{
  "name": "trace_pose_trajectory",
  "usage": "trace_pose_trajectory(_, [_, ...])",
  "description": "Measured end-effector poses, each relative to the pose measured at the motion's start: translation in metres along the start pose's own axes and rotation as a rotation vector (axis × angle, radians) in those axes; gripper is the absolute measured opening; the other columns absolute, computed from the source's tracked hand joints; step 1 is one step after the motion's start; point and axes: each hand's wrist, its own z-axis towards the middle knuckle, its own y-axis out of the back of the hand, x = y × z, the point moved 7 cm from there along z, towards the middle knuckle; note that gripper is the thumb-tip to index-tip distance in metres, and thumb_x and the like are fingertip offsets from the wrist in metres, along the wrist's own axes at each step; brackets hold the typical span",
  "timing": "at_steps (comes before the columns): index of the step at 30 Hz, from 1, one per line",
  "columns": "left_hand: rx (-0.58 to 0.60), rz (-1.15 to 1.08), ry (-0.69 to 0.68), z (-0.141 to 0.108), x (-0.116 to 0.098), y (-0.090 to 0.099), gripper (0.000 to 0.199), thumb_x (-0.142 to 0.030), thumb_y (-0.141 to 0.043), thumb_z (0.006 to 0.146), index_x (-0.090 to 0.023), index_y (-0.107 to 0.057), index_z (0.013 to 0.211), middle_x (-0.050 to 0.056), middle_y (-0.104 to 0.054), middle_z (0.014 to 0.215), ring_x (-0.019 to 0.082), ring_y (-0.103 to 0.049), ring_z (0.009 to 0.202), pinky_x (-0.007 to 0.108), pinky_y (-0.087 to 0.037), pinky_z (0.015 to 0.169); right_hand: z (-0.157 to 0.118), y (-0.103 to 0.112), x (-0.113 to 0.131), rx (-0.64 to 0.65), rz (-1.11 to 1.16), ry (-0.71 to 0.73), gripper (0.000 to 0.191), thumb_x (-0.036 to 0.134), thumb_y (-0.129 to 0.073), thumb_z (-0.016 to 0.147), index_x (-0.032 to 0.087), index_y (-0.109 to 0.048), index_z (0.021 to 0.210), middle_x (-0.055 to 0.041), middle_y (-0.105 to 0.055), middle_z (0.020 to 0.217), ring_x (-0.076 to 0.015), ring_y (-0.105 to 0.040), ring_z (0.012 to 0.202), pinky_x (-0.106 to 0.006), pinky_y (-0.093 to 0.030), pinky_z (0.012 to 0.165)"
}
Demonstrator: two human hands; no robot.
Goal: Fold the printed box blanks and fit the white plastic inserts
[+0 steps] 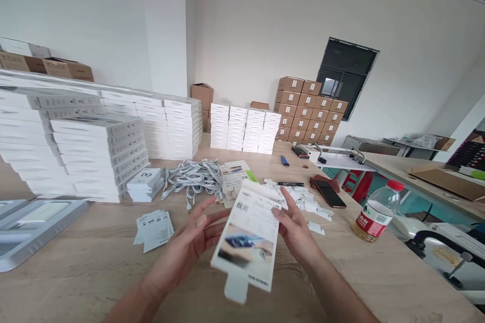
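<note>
Printed hang-tab card (246, 242) held up between two hands over a wooden table (76, 282)

Left to right: stacked white boxes (98, 151), loose printed cards (153, 229) and bundled white cables (193, 179) were seen. The left hand (189, 242) was half open, its spread fingers just beside the card's edge, contact unclear; the right hand (297, 229) was curled on the far edge, its fingers hidden behind the card. A slip from this one-sided hold could have dropped the card among white card scraps (308, 204). The card's small print was too blurred to read
</note>
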Motion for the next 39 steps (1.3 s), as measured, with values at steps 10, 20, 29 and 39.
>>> trace_pose_trajectory(10, [-0.155,0.507,-0.111,0.000,0.003,0.008,0.055,-0.045,-0.072,0.081,-0.026,-0.056,0.130,0.006,-0.072,0.106,0.023,-0.069,0.086,0.029,-0.056,0.070,-0.007,-0.025,-0.021,0.137,-0.121,0.001,0.048,0.048,-0.078,0.077,0.024,-0.064,0.116,-0.0006,-0.072,0.083,-0.0196,-0.066,0.076,-0.032,-0.051,0.071])
trace_pose_trajectory(20, [-0.168,0.285,-0.073,-0.001,0.002,0.014,0.034,-0.041,-0.076,0.075,-0.020,-0.072,0.101,-0.001,-0.064,0.070,0.014,-0.056,0.061,0.021,-0.042,0.053,-0.012,-0.029,-0.029,0.121,-0.181,-0.004,0.041,0.057,-0.065,0.086,0.022,-0.074,0.107,0.0006,-0.066,0.067,-0.0140,-0.055,0.057,-0.027,-0.044,0.057])
trace_pose_trajectory(29, [-0.048,0.332,0.002,0.001,0.015,0.008,0.030,-0.040,-0.073,0.077,-0.020,-0.072,0.100,0.000,-0.066,0.074,0.015,-0.056,0.063,0.023,-0.042,0.055,-0.004,-0.020,-0.017,0.104,-0.410,0.189,0.022,0.043,-0.082,0.072,0.023,-0.080,0.082,-0.0026,-0.063,0.081,-0.0169,-0.057,0.073,-0.029,-0.044,0.065])
trace_pose_trajectory(39, [0.058,0.525,0.025,-0.005,0.016,-0.005,0.027,-0.043,-0.069,0.081,-0.020,-0.069,0.094,-0.001,-0.062,0.074,0.015,-0.053,0.066,0.024,-0.039,0.058,-0.007,-0.015,-0.050,0.102,-0.034,-0.310,0.042,0.049,-0.089,0.061,0.016,-0.064,0.066,0.0035,-0.061,0.058,-0.0091,-0.049,0.052,-0.023,-0.035,0.053])
